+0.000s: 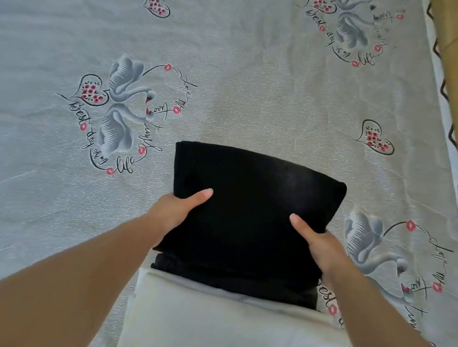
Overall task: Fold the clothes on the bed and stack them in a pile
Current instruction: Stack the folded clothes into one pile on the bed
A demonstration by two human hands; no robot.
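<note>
From the head view, I hold the black fold (252, 205) with both hands. My left hand (179, 210) grips its left edge, the thumb lying on top and the fingers hidden under the cloth. My right hand (320, 243) grips the right edge in the same way, thumb on top, fingers out of sight below. So the fold is between my two hands, and its long axis runs from one hand to the other, across my view.

Just behind my hands, on my side, a second black piece (236, 282) lies flat, and under it a white piece (230, 333) that reaches toward my body. Together they look like the pile. The fold I hold partly covers the black piece, but I cannot tell if it already rests on it or is lifted a little.

I judge the next move is to draw the fold back toward me until it sits square on the pile. Both hands are equally near. The bed (235, 72) beyond my hands shows only its printed sheet.
</note>
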